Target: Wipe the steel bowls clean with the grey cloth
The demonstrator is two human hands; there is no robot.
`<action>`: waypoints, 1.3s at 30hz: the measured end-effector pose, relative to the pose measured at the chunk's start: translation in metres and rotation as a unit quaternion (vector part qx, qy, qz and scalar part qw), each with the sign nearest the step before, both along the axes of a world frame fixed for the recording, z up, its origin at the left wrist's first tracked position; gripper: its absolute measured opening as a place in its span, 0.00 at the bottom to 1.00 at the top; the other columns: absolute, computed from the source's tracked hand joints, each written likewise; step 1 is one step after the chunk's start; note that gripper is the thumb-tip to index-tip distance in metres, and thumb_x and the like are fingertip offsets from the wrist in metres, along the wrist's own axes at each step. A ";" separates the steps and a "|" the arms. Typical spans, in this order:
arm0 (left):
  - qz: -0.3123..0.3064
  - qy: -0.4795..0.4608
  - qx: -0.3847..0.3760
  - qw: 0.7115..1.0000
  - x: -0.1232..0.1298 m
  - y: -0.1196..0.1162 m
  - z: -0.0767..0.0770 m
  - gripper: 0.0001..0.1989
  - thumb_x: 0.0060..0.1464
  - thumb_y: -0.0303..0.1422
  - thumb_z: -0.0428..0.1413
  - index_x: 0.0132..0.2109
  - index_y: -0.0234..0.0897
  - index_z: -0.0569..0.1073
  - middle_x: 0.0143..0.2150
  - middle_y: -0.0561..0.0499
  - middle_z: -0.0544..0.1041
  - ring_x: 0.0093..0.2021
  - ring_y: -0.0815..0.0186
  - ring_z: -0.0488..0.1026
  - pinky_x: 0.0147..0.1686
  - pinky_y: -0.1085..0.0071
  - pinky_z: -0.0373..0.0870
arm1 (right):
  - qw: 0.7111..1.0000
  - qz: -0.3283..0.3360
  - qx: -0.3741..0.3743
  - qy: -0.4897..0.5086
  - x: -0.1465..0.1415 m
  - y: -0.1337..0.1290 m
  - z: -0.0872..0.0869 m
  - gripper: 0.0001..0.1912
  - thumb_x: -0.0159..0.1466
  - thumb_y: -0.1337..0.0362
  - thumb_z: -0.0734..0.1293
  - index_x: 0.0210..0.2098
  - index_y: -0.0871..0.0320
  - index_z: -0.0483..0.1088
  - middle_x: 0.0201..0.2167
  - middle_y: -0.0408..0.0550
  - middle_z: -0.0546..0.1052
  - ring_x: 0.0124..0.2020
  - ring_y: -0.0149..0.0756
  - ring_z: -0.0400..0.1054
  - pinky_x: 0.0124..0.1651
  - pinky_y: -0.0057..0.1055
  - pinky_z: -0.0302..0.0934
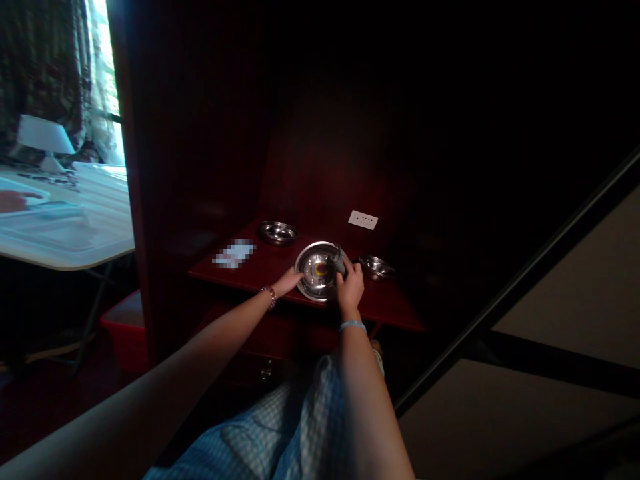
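Head view: our steel plate (pixel 316 272) sits on the dark red shelf (pixel 400 308), near its front edge, between two small steel bowls. Our left hand (pixel 289 281) rests fingertips on the plate's left rim, fingers loosely spread, not clamped. Our right hand (pixel 350 283) is curled shut on something small and grey (pixel 339 261) at the plate's right rim; cloth or scrubber, we can't tell. A coloured spot shows at the plate's centre, so we judge the plate isn't finished yet; both bowls look untouched.

Room and edges: the plate's near rim is just at the shelf's front lip, so little margin there. Right bowl (pixel 377 267) is just beside our right hand, tight on that side. Left bowl (pixel 278 232) sits back and apart, with open shelf between. A blurred card (pixel 234 254) lies well left. A white socket plate (pixel 363 219) is on the back wall. Cabinet side wall (pixel 150 200) closes the left; a dark bar (pixel 525 280) slants at right. A pale table (pixel 65 227) stands outside, far left.
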State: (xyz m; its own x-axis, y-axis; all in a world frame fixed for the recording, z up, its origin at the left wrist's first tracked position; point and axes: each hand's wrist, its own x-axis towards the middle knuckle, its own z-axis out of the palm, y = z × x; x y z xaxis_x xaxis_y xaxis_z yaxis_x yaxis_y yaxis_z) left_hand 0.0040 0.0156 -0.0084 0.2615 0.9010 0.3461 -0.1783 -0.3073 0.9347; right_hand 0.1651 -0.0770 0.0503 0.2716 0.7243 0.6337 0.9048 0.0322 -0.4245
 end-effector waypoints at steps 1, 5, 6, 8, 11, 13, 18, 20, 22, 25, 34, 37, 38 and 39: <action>0.000 0.001 -0.002 1.000 0.000 0.000 0.000 0.22 0.45 0.24 0.56 0.51 0.31 0.75 0.49 0.43 0.80 0.56 0.54 0.72 0.62 0.55 0.60 | 1.000 0.011 -0.015 -0.020 -0.001 0.002 -0.002 0.26 0.64 0.67 0.58 0.61 0.55 0.65 0.54 0.54 0.68 0.54 0.43 0.63 0.55 0.35 0.59; 0.003 -0.001 -0.016 1.000 0.002 0.001 0.001 0.21 0.46 0.24 0.56 0.50 0.31 0.75 0.49 0.43 0.80 0.55 0.54 0.72 0.62 0.55 0.61 | 0.992 0.017 -0.097 -0.080 -0.008 0.011 -0.011 0.26 0.67 0.64 0.58 0.64 0.58 0.61 0.59 0.58 0.66 0.59 0.45 0.60 0.57 0.36 0.58; 0.003 -0.002 -0.019 1.000 0.002 0.001 0.000 0.21 0.46 0.24 0.56 0.50 0.31 0.75 0.49 0.43 0.80 0.55 0.55 0.73 0.62 0.55 0.61 | 0.989 0.016 -0.117 -0.091 -0.010 0.013 -0.013 0.26 0.68 0.64 0.57 0.64 0.59 0.61 0.59 0.59 0.65 0.60 0.46 0.59 0.57 0.36 0.58; 0.002 -0.004 -0.026 1.000 0.003 0.003 -0.001 0.20 0.46 0.23 0.56 0.49 0.30 0.75 0.49 0.43 0.80 0.54 0.55 0.73 0.61 0.55 0.62 | 0.984 0.013 -0.142 -0.105 -0.013 0.016 -0.016 0.25 0.68 0.64 0.57 0.64 0.61 0.61 0.60 0.61 0.64 0.61 0.47 0.58 0.58 0.37 0.58; 0.009 -0.009 -0.033 0.999 0.003 0.006 -0.005 0.19 0.47 0.23 0.55 0.48 0.30 0.74 0.49 0.43 0.80 0.53 0.56 0.74 0.60 0.57 0.63 | 0.983 0.006 -0.148 -0.107 -0.017 0.018 -0.019 0.26 0.68 0.65 0.56 0.65 0.62 0.59 0.61 0.63 0.63 0.61 0.48 0.57 0.58 0.38 0.58; 0.016 -0.012 -0.037 0.999 0.003 0.007 -0.007 0.19 0.48 0.24 0.54 0.49 0.31 0.74 0.49 0.43 0.80 0.53 0.56 0.74 0.59 0.58 0.64 | 0.983 0.009 -0.145 -0.112 -0.018 0.017 -0.020 0.26 0.68 0.65 0.57 0.65 0.61 0.60 0.61 0.63 0.64 0.61 0.48 0.57 0.59 0.40 0.57; 0.022 0.005 -0.047 0.999 0.001 0.007 -0.008 0.18 0.50 0.27 0.55 0.50 0.31 0.74 0.49 0.42 0.80 0.53 0.55 0.74 0.59 0.58 0.64 | 0.982 0.012 -0.121 -0.143 -0.021 0.014 -0.018 0.25 0.67 0.63 0.60 0.63 0.55 0.64 0.58 0.61 0.65 0.60 0.51 0.56 0.62 0.45 0.52; 0.015 0.008 -0.046 0.999 0.000 0.006 -0.006 0.18 0.51 0.29 0.56 0.50 0.32 0.74 0.48 0.43 0.80 0.53 0.55 0.74 0.59 0.58 0.64 | 0.982 0.030 -0.112 -0.146 -0.022 0.013 -0.019 0.25 0.67 0.63 0.61 0.63 0.53 0.65 0.61 0.59 0.62 0.61 0.51 0.54 0.64 0.45 0.50; 0.007 0.006 -0.047 0.999 -0.001 0.004 -0.004 0.18 0.52 0.31 0.56 0.50 0.32 0.74 0.48 0.43 0.80 0.53 0.55 0.74 0.59 0.58 0.64 | 0.980 0.064 -0.116 -0.149 -0.024 0.014 -0.021 0.25 0.67 0.64 0.61 0.63 0.53 0.64 0.64 0.57 0.60 0.64 0.49 0.53 0.65 0.45 0.48; 0.002 0.007 -0.041 0.999 -0.002 0.000 -0.001 0.20 0.54 0.34 0.55 0.53 0.32 0.73 0.51 0.43 0.79 0.55 0.56 0.73 0.60 0.60 0.63 | 0.972 0.118 -0.137 -0.148 -0.026 0.016 -0.025 0.26 0.67 0.65 0.60 0.65 0.53 0.61 0.66 0.55 0.60 0.66 0.45 0.53 0.67 0.42 0.47; 0.001 0.013 -0.031 0.999 -0.006 -0.009 0.006 0.30 0.59 0.51 0.50 0.59 0.33 0.70 0.61 0.41 0.72 0.64 0.56 0.65 0.65 0.63 0.54 | 0.959 0.205 -0.174 -0.094 -0.026 0.021 -0.029 0.26 0.67 0.68 0.58 0.65 0.54 0.61 0.68 0.49 0.59 0.69 0.38 0.51 0.69 0.38 0.46; 0.000 0.018 -0.032 0.999 -0.007 -0.013 0.008 0.33 0.58 0.54 0.49 0.58 0.33 0.71 0.60 0.41 0.72 0.63 0.56 0.66 0.63 0.66 0.57 | 0.954 0.226 -0.182 -0.070 -0.026 0.020 -0.028 0.25 0.66 0.68 0.60 0.62 0.52 0.66 0.66 0.46 0.63 0.68 0.37 0.53 0.69 0.38 0.48; 0.001 0.019 -0.032 0.999 -0.007 -0.014 0.009 0.33 0.58 0.54 0.49 0.58 0.33 0.71 0.60 0.40 0.73 0.62 0.56 0.67 0.62 0.66 0.58 | 0.954 0.231 -0.183 -0.061 -0.027 0.020 -0.027 0.24 0.66 0.69 0.60 0.60 0.51 0.68 0.65 0.45 0.64 0.68 0.37 0.54 0.68 0.38 0.49; 0.003 0.021 -0.033 0.999 -0.008 -0.015 0.010 0.33 0.58 0.54 0.49 0.58 0.32 0.71 0.60 0.40 0.73 0.62 0.56 0.68 0.62 0.66 0.59 | 0.953 0.236 -0.184 -0.051 -0.027 0.019 -0.026 0.23 0.65 0.69 0.60 0.58 0.50 0.69 0.64 0.44 0.66 0.67 0.37 0.55 0.68 0.38 0.50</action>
